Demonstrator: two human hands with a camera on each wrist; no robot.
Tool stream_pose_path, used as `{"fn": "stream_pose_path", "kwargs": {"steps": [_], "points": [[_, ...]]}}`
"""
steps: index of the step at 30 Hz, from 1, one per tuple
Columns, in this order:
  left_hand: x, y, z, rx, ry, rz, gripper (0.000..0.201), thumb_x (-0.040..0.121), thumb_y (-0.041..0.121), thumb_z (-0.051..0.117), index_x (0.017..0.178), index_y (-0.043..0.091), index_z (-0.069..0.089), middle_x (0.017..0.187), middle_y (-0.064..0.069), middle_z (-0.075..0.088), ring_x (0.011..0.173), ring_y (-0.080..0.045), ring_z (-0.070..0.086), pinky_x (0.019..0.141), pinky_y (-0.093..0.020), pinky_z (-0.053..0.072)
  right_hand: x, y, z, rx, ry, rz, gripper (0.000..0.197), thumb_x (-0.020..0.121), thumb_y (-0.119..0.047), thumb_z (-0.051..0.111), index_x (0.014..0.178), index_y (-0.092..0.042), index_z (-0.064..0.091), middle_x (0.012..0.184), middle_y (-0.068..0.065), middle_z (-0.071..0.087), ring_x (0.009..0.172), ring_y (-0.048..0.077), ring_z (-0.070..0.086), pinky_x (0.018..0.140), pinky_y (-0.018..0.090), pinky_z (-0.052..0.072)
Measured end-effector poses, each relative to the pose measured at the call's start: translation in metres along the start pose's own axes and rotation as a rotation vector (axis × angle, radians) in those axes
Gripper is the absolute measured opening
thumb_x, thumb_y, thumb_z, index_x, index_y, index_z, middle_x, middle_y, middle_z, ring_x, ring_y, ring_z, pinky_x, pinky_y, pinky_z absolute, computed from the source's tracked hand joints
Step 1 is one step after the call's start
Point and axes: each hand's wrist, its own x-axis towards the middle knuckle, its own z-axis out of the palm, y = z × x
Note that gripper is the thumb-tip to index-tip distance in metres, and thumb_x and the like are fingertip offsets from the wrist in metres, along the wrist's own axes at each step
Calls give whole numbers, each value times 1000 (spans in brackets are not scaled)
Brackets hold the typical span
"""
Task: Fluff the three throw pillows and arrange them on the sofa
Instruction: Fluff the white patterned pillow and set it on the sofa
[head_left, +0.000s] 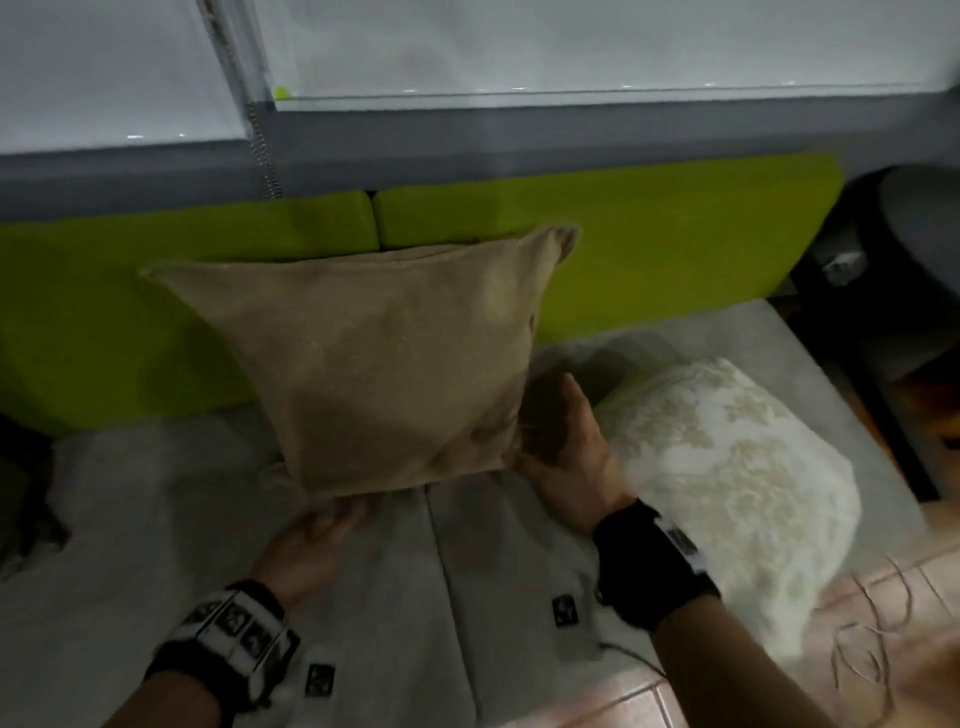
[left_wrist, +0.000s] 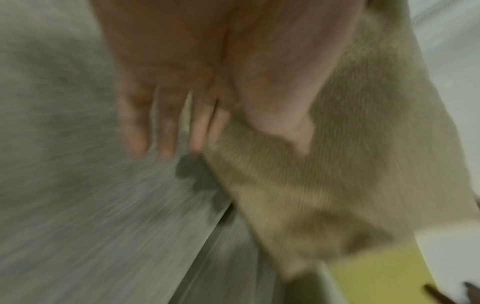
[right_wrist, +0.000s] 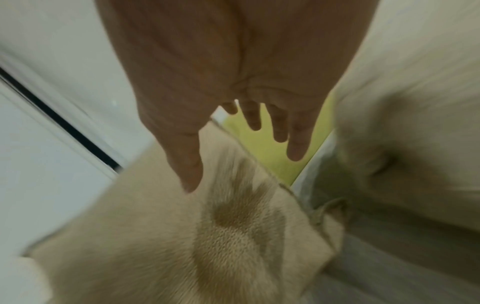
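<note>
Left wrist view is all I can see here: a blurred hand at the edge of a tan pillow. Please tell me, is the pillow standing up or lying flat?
Observer: The tan pillow stands upright on the grey seat, against the green backrest.
Operator: Is the other hand holding it?
Observer: The right hand lies with straight fingers beside the pillow's right edge; the thumb is by the lower corner, with no grip that I can see.
Operator: Is there another pillow near?
Observer: Yes, a white patterned pillow lies on the seat just right of that hand. I see no third pillow.
</note>
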Motion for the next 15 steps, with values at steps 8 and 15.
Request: {"fn": "stream_pose_path", "kwargs": {"steps": [8,15], "points": [[-7,58,101,267,-139,406,23,87,12,77,85,31,65,88,6,71,86,-15,67,82,-29,49,-138,95,-120,-174,402,49,52,87,-41,77,134,-47,54,136,-11,56,116,12,59,94,46,59],[-20,202,186,418,-25,644,35,89,45,69,119,29,62,119,0,66,110,-22,64,92,-28,49,-164,182,-220,-342,544,328,50,87,-25,80,134,-15,63,134,15,62,121,34,59,99,36,44]]}}
